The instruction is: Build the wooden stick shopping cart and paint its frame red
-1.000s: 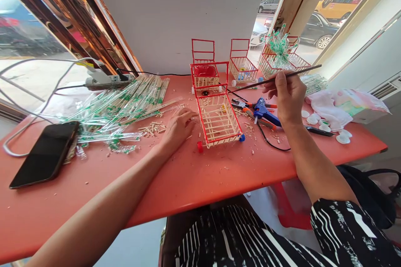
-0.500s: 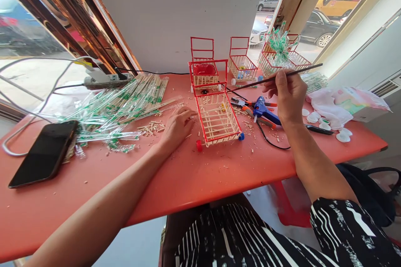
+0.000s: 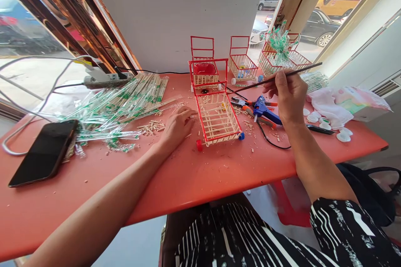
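Observation:
A small shopping cart (image 3: 218, 117) built from wooden sticks stands in front of me, with red painted edges and a red handle frame. One of its visible front wheels is red, the other blue. My left hand (image 3: 180, 125) lies on the table to the left of the cart, fingers stretched toward its side; I cannot tell if they touch it. Between the fingers of my right hand (image 3: 288, 91) is a slim dark paintbrush (image 3: 300, 69). Its lower end points left, close to the cart's right handle post. Behind the cart sits a red container (image 3: 204, 69), partly covered by the frame.
Wrapped chopsticks (image 3: 138, 96) and a phone (image 3: 44, 152) lie left, by a power strip (image 3: 108, 80). A blue glue gun (image 3: 265, 112), pliers (image 3: 241, 102) and white caps (image 3: 343, 134) are on the right. More stick carts (image 3: 242, 66) stand behind. Wood bits are scattered around.

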`<move>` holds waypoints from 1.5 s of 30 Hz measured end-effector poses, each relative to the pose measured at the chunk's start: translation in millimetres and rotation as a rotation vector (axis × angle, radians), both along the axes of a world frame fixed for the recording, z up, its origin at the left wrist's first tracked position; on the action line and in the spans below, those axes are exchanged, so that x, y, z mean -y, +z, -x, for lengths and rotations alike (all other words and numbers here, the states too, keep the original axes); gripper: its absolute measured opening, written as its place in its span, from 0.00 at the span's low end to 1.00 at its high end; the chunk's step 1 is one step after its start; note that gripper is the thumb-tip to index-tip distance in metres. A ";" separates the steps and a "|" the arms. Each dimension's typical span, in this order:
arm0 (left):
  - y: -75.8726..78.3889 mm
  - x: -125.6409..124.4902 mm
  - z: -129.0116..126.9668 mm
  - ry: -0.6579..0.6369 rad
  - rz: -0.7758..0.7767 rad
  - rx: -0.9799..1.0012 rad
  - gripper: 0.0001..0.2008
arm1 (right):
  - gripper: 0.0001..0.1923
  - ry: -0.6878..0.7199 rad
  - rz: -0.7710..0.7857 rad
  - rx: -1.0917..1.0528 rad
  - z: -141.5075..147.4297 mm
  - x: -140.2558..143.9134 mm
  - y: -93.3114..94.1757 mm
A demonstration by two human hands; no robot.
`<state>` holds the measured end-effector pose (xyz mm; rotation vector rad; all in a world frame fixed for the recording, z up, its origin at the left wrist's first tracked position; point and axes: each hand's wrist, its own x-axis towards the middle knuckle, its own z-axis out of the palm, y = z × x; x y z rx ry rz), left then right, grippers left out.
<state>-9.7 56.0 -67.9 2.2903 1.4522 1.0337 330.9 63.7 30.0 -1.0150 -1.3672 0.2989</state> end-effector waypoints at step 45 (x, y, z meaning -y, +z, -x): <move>2.9 3.0 -1.5 0.005 -0.015 0.017 0.14 | 0.22 0.255 -0.069 0.008 -17.5 20.0 4.7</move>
